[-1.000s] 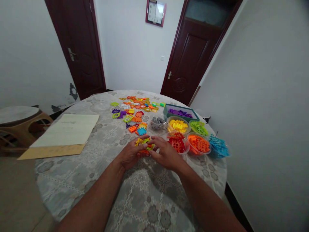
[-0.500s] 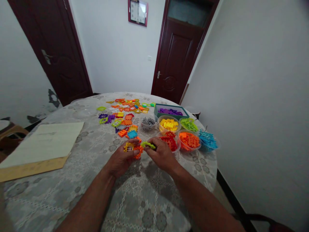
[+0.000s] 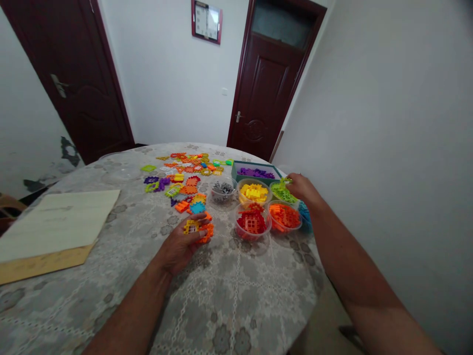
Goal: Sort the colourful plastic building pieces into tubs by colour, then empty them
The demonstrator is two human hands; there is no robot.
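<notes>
- The wall clock (image 3: 201, 20) carries numerals down its left side, too blurred to read surely; glare washes out part of its face.
- The pale sheet (image 3: 61, 217) on the left of the table (image 3: 236, 291) bears faint lines of marks, too small to make out. Brown card (image 3: 44, 265) shows along its near edge, and both run out of view at the left.
- The left hand (image 3: 180, 246) is closed around a yellow piece (image 3: 191, 227) and an orange piece (image 3: 207, 232), above the near side of the table. The thumb covers part of them, so whether they are joined cannot be told.
- The right hand (image 3: 302, 188) is at the green tub (image 3: 271, 190), back to the camera. Its fingertips are hidden; a green piece (image 3: 286, 182) shows beside them, but whether they grip it cannot be told.
- The blue pieces (image 3: 305, 213) are mostly hidden by the right forearm.
- The red tub (image 3: 237, 224) stands in front of the yellow tub (image 3: 240, 194), with the orange tub (image 3: 286, 230) on its right.
- Beyond the left hand, loose pieces (image 3: 192, 185) overlap, the farthest ones hard to tell apart.
</notes>
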